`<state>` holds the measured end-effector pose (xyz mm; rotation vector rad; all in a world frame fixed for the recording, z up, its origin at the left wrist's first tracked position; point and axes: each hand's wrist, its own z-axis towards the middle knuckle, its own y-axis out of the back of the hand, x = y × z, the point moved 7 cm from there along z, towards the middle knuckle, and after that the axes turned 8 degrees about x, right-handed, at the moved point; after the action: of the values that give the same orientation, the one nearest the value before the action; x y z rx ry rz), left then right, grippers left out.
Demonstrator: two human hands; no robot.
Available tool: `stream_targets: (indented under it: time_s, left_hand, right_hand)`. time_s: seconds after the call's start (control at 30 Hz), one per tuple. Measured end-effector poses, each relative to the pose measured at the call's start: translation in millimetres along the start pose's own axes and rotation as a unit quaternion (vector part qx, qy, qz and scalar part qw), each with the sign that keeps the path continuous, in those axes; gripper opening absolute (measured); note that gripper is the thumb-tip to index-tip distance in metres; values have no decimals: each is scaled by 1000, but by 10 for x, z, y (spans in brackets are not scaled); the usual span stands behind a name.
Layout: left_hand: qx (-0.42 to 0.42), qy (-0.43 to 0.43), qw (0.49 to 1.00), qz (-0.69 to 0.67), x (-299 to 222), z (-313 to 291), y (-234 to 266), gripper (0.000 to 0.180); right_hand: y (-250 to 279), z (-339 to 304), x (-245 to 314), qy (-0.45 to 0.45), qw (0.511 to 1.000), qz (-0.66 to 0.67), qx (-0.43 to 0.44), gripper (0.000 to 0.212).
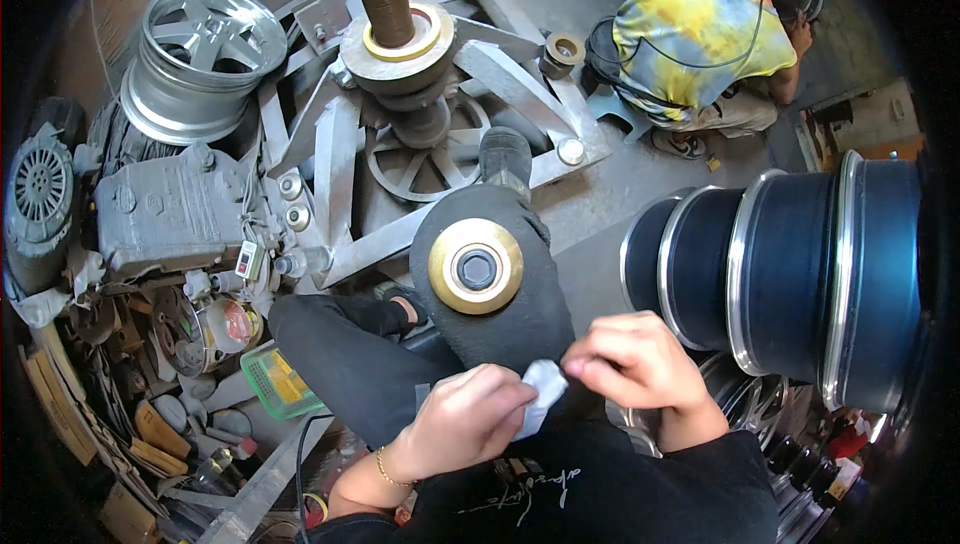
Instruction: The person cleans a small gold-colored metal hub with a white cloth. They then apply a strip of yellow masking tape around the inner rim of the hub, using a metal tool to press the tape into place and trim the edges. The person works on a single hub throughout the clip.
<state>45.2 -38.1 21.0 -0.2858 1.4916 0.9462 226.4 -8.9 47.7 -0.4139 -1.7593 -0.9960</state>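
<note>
A small crumpled white piece (543, 392), like cloth or soft paper, is pinched in the fingers of my left hand (470, 414) in front of my chest. At its upper right edge are the curled fingertips of my right hand (638, 362); whatever they pinch is hidden. Just beyond both hands, a round gold-coloured flanged disc (502, 269) with a dark hexagon-socket centre rests on my black-trousered knee (530, 329).
A grey metal frame with a threaded spindle (388, 14) stands ahead. Dark blue wheel barrels with bright rims (745, 269) are at right. A silver alloy wheel (200, 74), a motor (170, 206) and a green basket (270, 384) lie left. Another person (700, 34) crouches at far right.
</note>
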Motion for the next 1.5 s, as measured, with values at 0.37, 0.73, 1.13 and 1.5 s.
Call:
stream_targets:
  time_s: [0.37,0.73,1.13,1.5]
  left_hand:
    - [-75,-3,983,166,-51,-53,68,29]
    - [-36,-31,972,231,-46,12,18,18]
    - [-130,-68,968,204,-32,-1,10,11]
    - [-207,-84,944,244,-25,-61,-203,18]
  right_hand:
    - [12,33,-12,-7,991,24,-128,24]
    - [92,802,79,29,978,-113,-170,102]
    - [38,626,517,180,939,-182,-229,89]
    - [-29,587,576,110,958,-175,-197,92]
